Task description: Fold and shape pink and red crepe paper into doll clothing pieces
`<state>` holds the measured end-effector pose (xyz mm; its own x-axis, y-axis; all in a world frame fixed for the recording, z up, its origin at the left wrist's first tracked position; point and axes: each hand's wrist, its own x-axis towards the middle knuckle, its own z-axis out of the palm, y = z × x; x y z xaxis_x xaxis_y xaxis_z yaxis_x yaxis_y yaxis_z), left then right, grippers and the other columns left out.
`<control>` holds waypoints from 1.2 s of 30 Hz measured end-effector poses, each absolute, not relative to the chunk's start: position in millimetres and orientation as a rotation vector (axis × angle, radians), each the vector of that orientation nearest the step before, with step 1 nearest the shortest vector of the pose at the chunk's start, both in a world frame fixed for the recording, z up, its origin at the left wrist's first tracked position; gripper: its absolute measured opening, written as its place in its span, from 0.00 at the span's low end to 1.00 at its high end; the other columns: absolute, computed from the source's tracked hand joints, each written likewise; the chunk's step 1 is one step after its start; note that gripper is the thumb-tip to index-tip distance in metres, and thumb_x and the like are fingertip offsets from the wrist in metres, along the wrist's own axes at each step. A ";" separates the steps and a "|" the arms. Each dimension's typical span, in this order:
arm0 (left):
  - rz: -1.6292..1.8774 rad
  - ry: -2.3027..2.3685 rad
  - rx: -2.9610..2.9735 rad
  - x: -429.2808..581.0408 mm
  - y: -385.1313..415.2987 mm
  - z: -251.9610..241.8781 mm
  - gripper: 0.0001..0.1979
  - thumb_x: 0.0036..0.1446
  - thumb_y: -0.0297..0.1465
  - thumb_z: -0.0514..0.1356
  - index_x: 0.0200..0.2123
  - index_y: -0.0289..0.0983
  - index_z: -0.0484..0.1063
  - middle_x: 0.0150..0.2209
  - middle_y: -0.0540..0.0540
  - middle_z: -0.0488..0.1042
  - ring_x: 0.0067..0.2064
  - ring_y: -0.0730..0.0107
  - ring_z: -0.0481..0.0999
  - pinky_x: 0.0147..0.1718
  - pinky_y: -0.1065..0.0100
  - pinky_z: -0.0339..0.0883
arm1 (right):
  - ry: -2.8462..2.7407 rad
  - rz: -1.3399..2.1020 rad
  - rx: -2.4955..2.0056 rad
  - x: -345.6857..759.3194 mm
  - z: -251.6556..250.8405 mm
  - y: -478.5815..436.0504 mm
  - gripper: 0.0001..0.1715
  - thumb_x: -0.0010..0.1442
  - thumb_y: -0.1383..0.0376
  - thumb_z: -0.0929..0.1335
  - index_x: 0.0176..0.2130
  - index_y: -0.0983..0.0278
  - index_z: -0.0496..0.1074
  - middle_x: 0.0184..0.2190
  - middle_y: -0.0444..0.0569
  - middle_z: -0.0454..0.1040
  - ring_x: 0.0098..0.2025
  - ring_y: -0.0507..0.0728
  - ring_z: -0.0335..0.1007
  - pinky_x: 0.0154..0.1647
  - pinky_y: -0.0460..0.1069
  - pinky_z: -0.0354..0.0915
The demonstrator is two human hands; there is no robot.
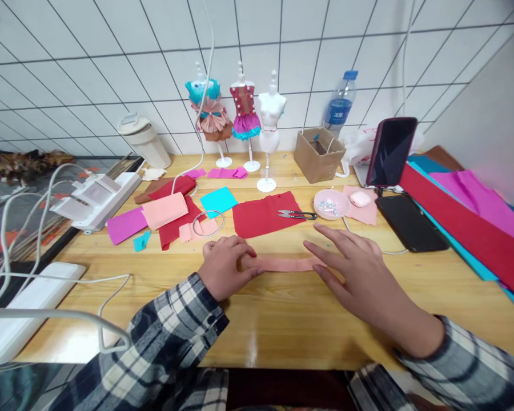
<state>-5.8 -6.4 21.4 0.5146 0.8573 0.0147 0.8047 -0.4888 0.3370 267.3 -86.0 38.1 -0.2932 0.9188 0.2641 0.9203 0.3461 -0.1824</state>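
Note:
A narrow pink strip (289,265) of thin, crepe-like material lies flat across the table in front of me. My left hand (227,265) is closed over its left end, thumb and fingers around it. At the strip's other end is my right hand (355,268), its fingers stretched out and spread, the lower fingertips at or just over the end. Just beyond the strip lie a red piece (261,216) and black-handled thread snips (297,214). A metal ring (208,223) rests on small pink scraps beyond my left hand.
Three small dress forms (266,123) stand at the back, two dressed. A cardboard box (319,154), bottle (341,103) and bead bowl (330,204) are to the right, near a propped phone (392,151) and dark flat device (411,222). White cables and a power strip (98,200) occupy the left.

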 end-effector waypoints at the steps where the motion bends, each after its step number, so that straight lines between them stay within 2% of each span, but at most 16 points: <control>1: 0.270 1.398 2.475 -3.6 -6.5 20.0 0.17 0.53 0.48 0.62 0.37 0.42 0.75 0.42 0.46 0.75 0.46 0.56 0.71 0.45 0.53 0.54 | -2.263 0.036 -1.609 258.3 39.9 -78.7 0.21 0.66 0.61 0.60 0.57 0.56 0.68 0.57 0.53 0.68 0.54 0.64 0.64 0.51 0.60 0.58; 3: 0.285 1.413 2.469 0.5 -8.7 17.7 0.15 0.54 0.47 0.61 0.36 0.42 0.74 0.41 0.46 0.74 0.45 0.57 0.71 0.44 0.54 0.53 | -2.249 0.173 -1.565 240.9 35.4 -63.2 0.19 0.66 0.65 0.59 0.53 0.60 0.69 0.44 0.53 0.74 0.44 0.60 0.68 0.45 0.55 0.61; 5: 0.292 1.433 2.460 2.3 -11.0 15.9 0.15 0.54 0.46 0.61 0.36 0.42 0.74 0.40 0.46 0.74 0.45 0.58 0.70 0.44 0.54 0.52 | -2.229 0.192 -1.550 227.5 22.2 -49.1 0.13 0.64 0.67 0.61 0.47 0.64 0.70 0.39 0.53 0.74 0.41 0.60 0.67 0.43 0.53 0.61; 8: 0.304 1.440 2.457 1.0 -11.7 13.4 0.14 0.53 0.45 0.62 0.35 0.41 0.73 0.40 0.47 0.73 0.44 0.59 0.69 0.46 0.53 0.51 | -2.237 0.237 -1.553 218.5 -1.3 -35.4 0.05 0.61 0.65 0.65 0.39 0.64 0.68 0.33 0.50 0.72 0.37 0.59 0.66 0.39 0.52 0.60; 15: 0.286 1.467 2.456 -7.2 -5.4 8.9 0.13 0.53 0.44 0.62 0.33 0.40 0.72 0.39 0.47 0.72 0.44 0.58 0.69 0.46 0.52 0.53 | -2.220 0.321 -1.603 221.7 -14.3 -30.3 0.08 0.60 0.62 0.67 0.34 0.62 0.63 0.28 0.46 0.70 0.32 0.56 0.64 0.35 0.49 0.57; 17: 0.338 1.478 2.475 -8.0 -9.1 10.4 0.15 0.53 0.44 0.62 0.38 0.40 0.72 0.42 0.44 0.72 0.46 0.56 0.70 0.47 0.51 0.55 | -2.227 0.311 -1.610 221.3 -13.4 -30.1 0.09 0.61 0.61 0.67 0.33 0.62 0.63 0.28 0.46 0.69 0.31 0.56 0.63 0.34 0.49 0.56; 20: 0.517 1.338 2.621 -3.8 -27.0 13.1 0.21 0.58 0.42 0.58 0.51 0.38 0.69 0.50 0.39 0.71 0.53 0.53 0.68 0.53 0.52 0.57 | -2.240 0.295 -1.597 220.8 -13.6 -30.0 0.09 0.62 0.60 0.66 0.33 0.63 0.63 0.28 0.46 0.69 0.31 0.56 0.63 0.34 0.49 0.56; 21: 0.538 1.201 2.699 -0.8 -35.5 13.1 0.23 0.61 0.41 0.55 0.56 0.37 0.66 0.54 0.38 0.69 0.57 0.54 0.65 0.56 0.54 0.55 | -2.243 0.291 -1.586 220.9 -13.8 -30.1 0.09 0.63 0.60 0.65 0.33 0.63 0.63 0.28 0.46 0.69 0.31 0.56 0.63 0.34 0.49 0.56; 23: 0.420 0.908 2.827 6.4 -52.9 10.8 0.33 0.62 0.47 0.51 0.64 0.33 0.55 0.64 0.37 0.61 0.65 0.53 0.55 0.62 0.56 0.49 | -2.251 0.294 -1.560 221.2 -13.9 -30.2 0.09 0.63 0.62 0.64 0.33 0.63 0.63 0.28 0.47 0.69 0.31 0.56 0.63 0.35 0.49 0.56; 25: 0.251 0.852 2.858 12.9 -66.0 6.2 0.41 0.61 0.52 0.48 0.68 0.32 0.46 0.68 0.37 0.52 0.69 0.53 0.48 0.65 0.55 0.40 | -2.256 0.299 -1.548 221.5 -13.7 -30.2 0.08 0.63 0.63 0.64 0.32 0.63 0.63 0.28 0.46 0.69 0.32 0.55 0.63 0.34 0.49 0.55; 27: 0.120 0.863 2.851 16.8 -72.2 1.5 0.45 0.59 0.56 0.45 0.69 0.31 0.41 0.69 0.37 0.47 0.69 0.53 0.44 0.66 0.52 0.33 | -2.253 0.295 -1.560 221.3 -13.3 -30.1 0.08 0.63 0.64 0.65 0.32 0.63 0.63 0.28 0.46 0.69 0.31 0.55 0.63 0.34 0.49 0.55; 33: -0.060 0.893 2.824 16.9 -69.7 -1.1 0.48 0.58 0.59 0.40 0.69 0.30 0.34 0.70 0.36 0.41 0.70 0.51 0.41 0.63 0.42 0.20 | -2.245 0.290 -1.580 220.9 -13.5 -29.7 0.09 0.62 0.64 0.66 0.31 0.62 0.62 0.27 0.45 0.69 0.31 0.55 0.62 0.34 0.49 0.54; 36: -0.083 0.913 2.815 17.3 -69.7 0.2 0.49 0.58 0.60 0.39 0.69 0.30 0.36 0.70 0.36 0.40 0.70 0.50 0.40 0.63 0.42 0.20 | -2.248 0.269 -1.583 221.2 -15.1 -29.7 0.09 0.61 0.63 0.66 0.31 0.62 0.61 0.27 0.45 0.68 0.31 0.56 0.63 0.34 0.49 0.54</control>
